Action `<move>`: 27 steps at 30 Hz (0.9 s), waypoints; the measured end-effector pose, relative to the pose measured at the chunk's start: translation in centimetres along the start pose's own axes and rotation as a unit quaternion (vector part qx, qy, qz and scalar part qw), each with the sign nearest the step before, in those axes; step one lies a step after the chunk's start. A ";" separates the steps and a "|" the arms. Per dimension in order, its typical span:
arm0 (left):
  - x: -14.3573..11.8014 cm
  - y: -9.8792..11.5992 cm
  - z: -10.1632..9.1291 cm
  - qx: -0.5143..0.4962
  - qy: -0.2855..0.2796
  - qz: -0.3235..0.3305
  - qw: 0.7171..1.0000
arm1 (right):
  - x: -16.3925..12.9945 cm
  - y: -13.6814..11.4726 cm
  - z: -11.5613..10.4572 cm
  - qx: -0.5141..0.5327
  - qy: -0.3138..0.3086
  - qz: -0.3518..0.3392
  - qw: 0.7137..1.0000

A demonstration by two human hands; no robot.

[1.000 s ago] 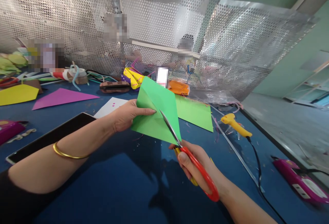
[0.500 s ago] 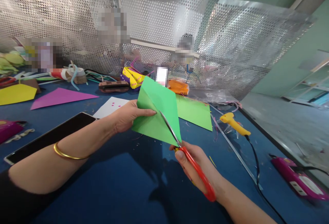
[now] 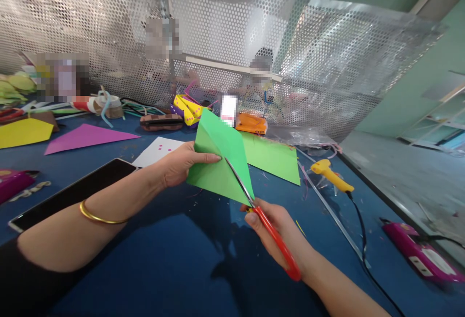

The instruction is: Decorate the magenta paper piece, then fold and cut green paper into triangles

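The left hand [image 3: 179, 162] pinches a folded sheet of green paper [image 3: 218, 164] by its left edge, thumb laid flat across the front and the other fingers tucked behind, so the matte, crisp sheet stands tilted in the air above the blue table [image 3: 152, 259]. The paper has a sharp fold running to a point at the top and a straight lower edge slanting down to the right. The right hand [image 3: 278, 237] is closed around the glossy red plastic handles of a pair of scissors [image 3: 261, 215], whose thin steel blades lie close together against the paper's face, reaching in from its lower right corner (how far the blades bite into the sheet cannot be told). A thin gold bangle [image 3: 100, 215] circles the left wrist.

On the felt-like tabletop lie a second flat green sheet [image 3: 276, 159] just behind the held one, a magenta paper triangle [image 3: 87, 137], a yellow sheet [image 3: 23, 132], a dark glassy tablet [image 3: 72, 193] and a yellow glue gun [image 3: 330, 174] with a black cord. A perforated metal screen [image 3: 236, 31] rises behind the table
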State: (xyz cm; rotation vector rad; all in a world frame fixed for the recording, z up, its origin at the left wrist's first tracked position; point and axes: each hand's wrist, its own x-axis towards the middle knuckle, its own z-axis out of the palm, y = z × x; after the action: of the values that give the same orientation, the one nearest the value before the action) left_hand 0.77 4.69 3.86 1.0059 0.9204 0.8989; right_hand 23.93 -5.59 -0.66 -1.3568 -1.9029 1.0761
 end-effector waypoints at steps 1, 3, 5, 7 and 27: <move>0.0 0.0 0.0 -0.002 0.004 0.001 1.000 | 0.1 0.0 -0.1 0.005 -0.003 0.001 1.000; 0.1 0.1 -0.1 -0.004 0.014 0.007 1.000 | 0.2 0.0 -0.3 0.029 -0.026 0.008 0.999; 0.2 0.2 -0.3 0.000 0.026 0.014 1.000 | 0.1 -0.1 -0.6 0.077 -0.072 0.018 0.994; 0.4 0.6 -0.5 0.004 0.035 0.022 0.999 | -0.2 -0.3 -1.1 0.136 -0.106 0.017 0.985; 0.2 0.1 -0.3 0.034 0.010 0.015 0.999 | -1.4 -0.7 -3.6 0.118 -0.116 0.019 0.986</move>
State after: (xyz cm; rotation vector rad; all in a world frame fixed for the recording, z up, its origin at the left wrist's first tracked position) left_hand 0.51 4.95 3.90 1.0741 0.9609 0.9101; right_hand 26.97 -6.01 1.88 -1.1815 -1.8430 1.4833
